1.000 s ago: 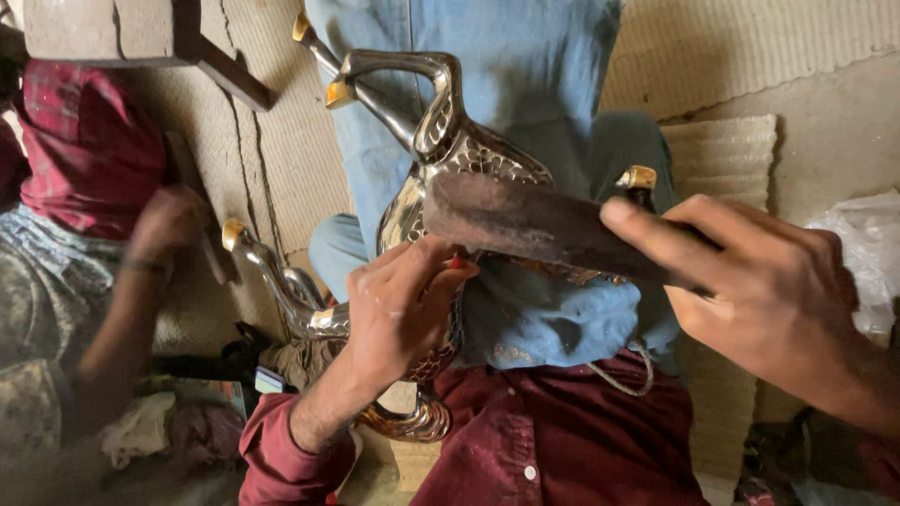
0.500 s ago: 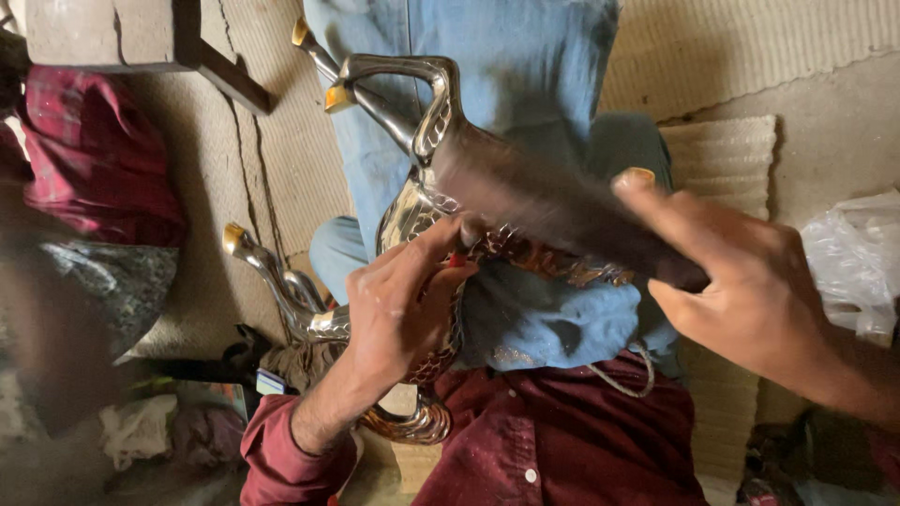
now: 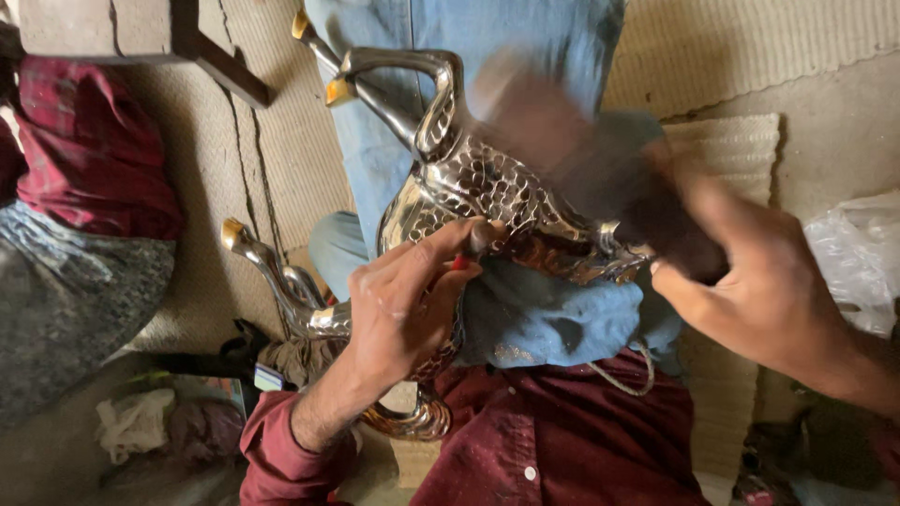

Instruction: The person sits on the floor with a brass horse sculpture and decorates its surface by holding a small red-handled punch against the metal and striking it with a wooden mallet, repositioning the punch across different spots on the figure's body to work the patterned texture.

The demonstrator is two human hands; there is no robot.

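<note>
We see the silvery scale-patterned metal ewer lying lengthwise on our lap, left hand pinching a small tool against it, right hand clasping a blurred dark mallet above.

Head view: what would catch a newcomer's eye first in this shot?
The shiny metal bird-shaped vessel with a scale-patterned body lies across the person's lap at centre, on blue cloth. The left hand presses a small tool against its side, while the right hand swings a dark, motion-blurred tool over it. A second shiny curved piece with a gold tip sits on the woven mat to the left.
</note>
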